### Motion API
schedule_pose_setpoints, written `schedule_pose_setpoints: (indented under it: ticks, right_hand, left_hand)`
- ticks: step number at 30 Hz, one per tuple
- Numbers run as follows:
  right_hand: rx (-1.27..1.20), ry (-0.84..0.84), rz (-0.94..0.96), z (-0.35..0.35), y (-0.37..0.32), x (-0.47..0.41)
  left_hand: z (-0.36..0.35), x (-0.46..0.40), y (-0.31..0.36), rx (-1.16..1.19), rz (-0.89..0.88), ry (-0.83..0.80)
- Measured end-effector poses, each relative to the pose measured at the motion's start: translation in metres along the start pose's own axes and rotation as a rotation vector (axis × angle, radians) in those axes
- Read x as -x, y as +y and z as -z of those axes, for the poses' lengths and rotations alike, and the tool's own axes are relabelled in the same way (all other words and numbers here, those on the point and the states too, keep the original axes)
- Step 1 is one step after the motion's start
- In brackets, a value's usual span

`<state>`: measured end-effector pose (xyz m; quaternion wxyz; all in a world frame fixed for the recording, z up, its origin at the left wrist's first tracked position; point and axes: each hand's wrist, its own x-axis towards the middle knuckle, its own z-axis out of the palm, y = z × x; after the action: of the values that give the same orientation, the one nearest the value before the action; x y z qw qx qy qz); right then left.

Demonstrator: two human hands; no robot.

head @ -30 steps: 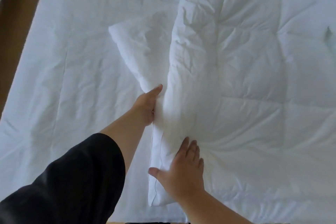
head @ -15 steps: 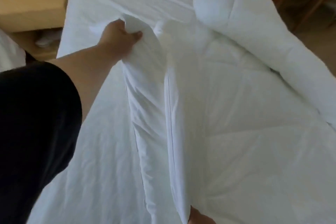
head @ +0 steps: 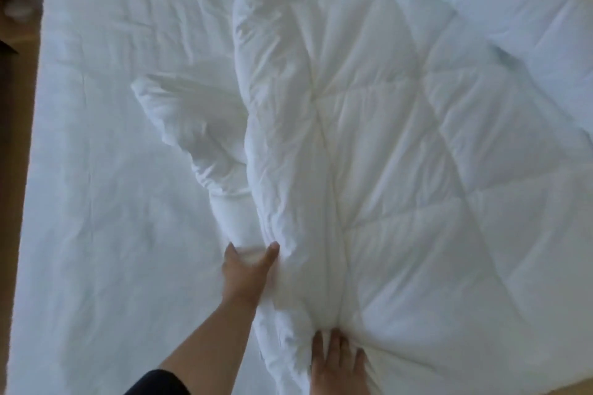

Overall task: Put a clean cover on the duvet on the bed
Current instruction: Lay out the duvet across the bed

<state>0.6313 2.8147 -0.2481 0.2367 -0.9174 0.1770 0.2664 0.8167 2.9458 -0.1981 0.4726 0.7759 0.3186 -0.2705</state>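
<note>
Head view, looking down on the bed [head: 96, 234], taken here as the landmark. A flat white cover [head: 106, 144] lies spread over the left half of the bed, thin woven fabric, lightly creased, with fine straight fold lines crossing it. The duvet [head: 401, 170] lies on the right half of the bed, white, thick and puffy, stitched into large diamond-shaped quilted panels; its left edge is bunched into a long rounded ridge running from the near edge of the bed toward the far end. Just left of that ridge, near the middle of the bed, a narrower padded fold [head: 192, 125] ends in a blunt rounded corner; whether this fold is duvet alone or duvet wrapped in cover fabric cannot be told. Left hand [head: 248, 276]: grip closed on the near end of that fold, thumb on one side and fingers on the other, a wad of white fabric showing between them; the image is motion-blurred here. The left forearm runs back to a black sleeve [head: 157, 383] at the bottom edge of the frame. Right hand [head: 337, 362]: grip open, fingers straight and pressed flat onto the duvet at the near edge of the bed, the filling dimpled around the fingertips. Brown wooden furniture [head: 16, 26] stands beyond the left side of the bed. No labels or writing legible.
</note>
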Motion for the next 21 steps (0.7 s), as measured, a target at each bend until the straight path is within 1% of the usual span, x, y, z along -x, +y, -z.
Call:
schedule_pose_setpoints:
  ticks: [1, 2, 3, 4, 6, 7, 8, 9, 10, 11, 13, 14, 17, 21]
  right_hand:
    - [0.049, 0.028, -0.044, -0.010, -0.003, 0.005]
    - [0.067, 0.056, -0.050, -0.024, 0.002, 0.010]
    - [0.173, 0.044, -0.078, -0.035, -0.003, 0.014]
    - [0.158, -0.059, -0.113, -0.038, -0.003, 0.015]
    - [0.215, -0.154, -0.122, -0.045, 0.000, 0.015]
    - [0.248, -0.147, -0.106, -0.045, 0.001, 0.015]
    - [0.232, -0.213, -0.120, -0.038, -0.003, 0.012]
    - [0.275, -0.230, -0.082, -0.030, -0.007, 0.010]
    - [0.281, -0.285, -0.023, -0.016, -0.008, 0.010]
    - [0.327, -0.256, 0.064, 0.003, -0.006, 0.010]
    - [0.362, -0.265, 0.193, 0.047, 0.000, 0.013]
    - [0.311, -0.266, 0.230, 0.065, 0.002, 0.015]
    - [0.189, -0.310, 0.227, 0.106, -0.016, 0.038]
    - [0.088, -0.261, 0.262, 0.154, -0.067, 0.071]
  left_hand:
    - [-0.005, 0.007, 0.009, 0.077, 0.017, -0.032]
    - [-0.009, 0.013, 0.019, 0.124, 0.046, -0.088]
    - [-0.013, 0.010, 0.027, 0.136, 0.052, -0.131]
    - [-0.016, 0.007, 0.035, 0.089, 0.054, -0.176]
    - [-0.025, 0.005, 0.041, -0.046, 0.047, -0.239]
    - [-0.031, 0.006, 0.038, -0.112, 0.033, -0.237]
    - [-0.036, 0.012, 0.038, -0.167, 0.018, -0.212]
    - [-0.040, 0.015, 0.037, -0.194, -0.001, -0.169]
    - [-0.040, 0.019, 0.036, -0.192, -0.018, -0.136]
    - [-0.038, 0.024, 0.038, -0.175, -0.029, -0.115]
    - [-0.023, 0.036, 0.041, -0.163, -0.046, -0.087]
    - [-0.011, 0.042, 0.044, -0.168, -0.055, -0.083]
    - [0.026, 0.062, 0.063, -0.172, -0.120, -0.093]
    - [0.077, 0.082, 0.100, -0.139, -0.232, -0.147]
